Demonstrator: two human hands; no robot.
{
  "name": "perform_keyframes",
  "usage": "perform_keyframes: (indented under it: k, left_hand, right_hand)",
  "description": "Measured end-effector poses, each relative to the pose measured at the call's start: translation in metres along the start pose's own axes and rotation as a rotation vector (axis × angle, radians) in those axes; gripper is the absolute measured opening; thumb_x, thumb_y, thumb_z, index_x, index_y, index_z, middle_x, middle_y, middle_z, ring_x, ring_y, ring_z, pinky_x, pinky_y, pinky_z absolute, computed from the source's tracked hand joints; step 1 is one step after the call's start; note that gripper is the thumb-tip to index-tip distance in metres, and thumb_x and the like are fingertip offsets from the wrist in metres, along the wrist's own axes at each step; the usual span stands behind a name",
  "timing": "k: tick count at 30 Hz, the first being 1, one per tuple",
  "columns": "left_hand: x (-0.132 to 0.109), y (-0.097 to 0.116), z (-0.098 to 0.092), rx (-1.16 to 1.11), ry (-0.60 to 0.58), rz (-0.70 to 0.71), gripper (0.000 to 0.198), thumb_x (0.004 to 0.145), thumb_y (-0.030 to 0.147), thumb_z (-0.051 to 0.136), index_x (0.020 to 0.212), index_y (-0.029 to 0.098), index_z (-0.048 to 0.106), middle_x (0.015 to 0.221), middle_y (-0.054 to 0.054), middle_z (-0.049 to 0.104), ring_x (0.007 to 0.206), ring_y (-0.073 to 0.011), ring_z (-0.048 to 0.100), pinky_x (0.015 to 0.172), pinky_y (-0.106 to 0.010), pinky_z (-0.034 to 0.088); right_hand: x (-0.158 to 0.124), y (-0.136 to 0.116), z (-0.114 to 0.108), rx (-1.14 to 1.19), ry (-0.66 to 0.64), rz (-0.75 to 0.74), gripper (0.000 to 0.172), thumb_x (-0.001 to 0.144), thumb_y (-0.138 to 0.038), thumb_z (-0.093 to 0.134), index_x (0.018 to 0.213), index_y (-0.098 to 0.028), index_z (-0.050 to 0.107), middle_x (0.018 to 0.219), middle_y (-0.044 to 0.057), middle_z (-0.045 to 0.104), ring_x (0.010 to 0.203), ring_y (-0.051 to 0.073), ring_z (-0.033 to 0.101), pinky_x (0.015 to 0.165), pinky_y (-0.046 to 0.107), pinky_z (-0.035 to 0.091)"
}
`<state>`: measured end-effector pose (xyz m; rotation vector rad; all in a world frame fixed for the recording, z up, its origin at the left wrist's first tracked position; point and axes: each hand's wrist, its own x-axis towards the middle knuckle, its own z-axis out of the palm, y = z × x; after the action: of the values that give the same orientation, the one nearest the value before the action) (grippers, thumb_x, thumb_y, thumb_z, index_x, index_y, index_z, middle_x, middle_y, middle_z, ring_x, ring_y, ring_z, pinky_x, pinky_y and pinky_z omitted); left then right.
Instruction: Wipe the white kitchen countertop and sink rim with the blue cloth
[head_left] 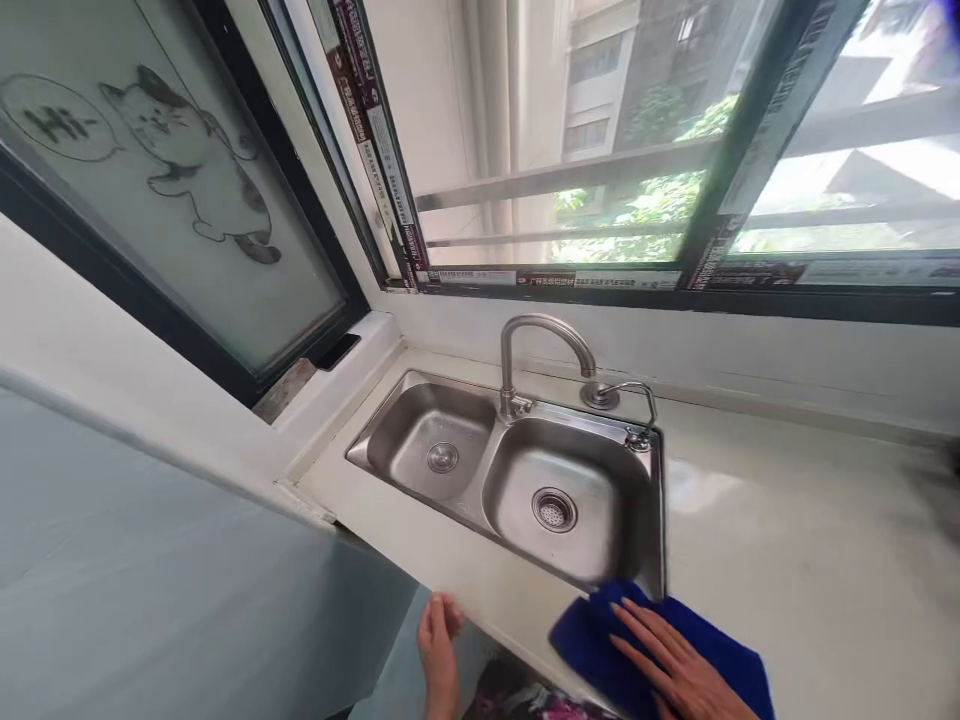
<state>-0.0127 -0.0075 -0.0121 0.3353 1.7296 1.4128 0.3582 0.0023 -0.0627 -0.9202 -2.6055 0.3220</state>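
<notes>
My right hand lies flat on a dark blue cloth, fingers stretched out and slightly apart. The cloth is spread over the pale countertop at the front right corner of the double sink, and its far edge meets the steel rim. Beside the counter's front edge is my left hand, its fingers curled together with nothing visible in them. The stainless steel sink has two basins, each with a round drain; the right basin is larger.
A curved steel faucet rises behind the sink. To its right are a round metal disc and a thin bent spout. A window stands behind the counter. A frosted glass panel with a cat drawing is at the left.
</notes>
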Motion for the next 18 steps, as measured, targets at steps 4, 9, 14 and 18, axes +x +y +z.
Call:
perform_keyframes:
  k: [4,9,14,18]
  left_hand:
    - [0.001,-0.015,-0.012,-0.002,0.05,-0.062,0.071,0.045,0.087,0.069,0.062,0.018,0.064,0.054,-0.001,0.056,0.054,-0.0148,0.053,0.053,-0.029,0.044]
    - [0.004,-0.019,-0.03,0.01,0.066,-0.063,0.068,0.049,0.086,0.067,0.06,0.019,0.062,0.054,-0.002,0.057,0.055,-0.0171,0.056,0.055,-0.032,0.047]
    - [0.025,-0.011,-0.047,-0.024,0.164,-0.03,0.069,0.047,0.086,0.068,0.063,0.019,0.065,0.056,-0.003,0.059,0.056,-0.0181,0.058,0.056,-0.033,0.05]
    - [0.043,0.0,-0.047,0.012,0.222,0.066,0.066,0.051,0.089,0.061,0.057,0.023,0.063,0.05,-0.002,0.054,0.049,-0.0195,0.056,0.051,-0.036,0.051]
  right_hand:
    - [0.028,-0.015,0.009,0.073,-0.039,0.028,0.076,0.081,-0.015,0.045,0.155,-0.025,0.031,0.164,0.007,0.021,0.151,0.031,0.019,0.121,0.054,0.03]
    - [0.088,-0.033,0.027,0.099,-0.108,0.034,0.082,0.076,-0.013,0.047,0.155,-0.023,0.03,0.166,0.009,0.014,0.152,0.033,0.013,0.119,0.059,0.029]
    - [0.155,-0.049,0.052,0.14,-0.169,0.008,0.085,0.072,-0.014,0.05,0.155,-0.022,0.032,0.166,0.011,0.008,0.152,0.037,0.007,0.119,0.064,0.023]
    - [0.221,-0.068,0.067,0.197,-0.264,-0.069,0.09,0.069,-0.014,0.052,0.155,-0.021,0.029,0.166,0.011,0.006,0.152,0.037,0.004,0.121,0.063,0.02]
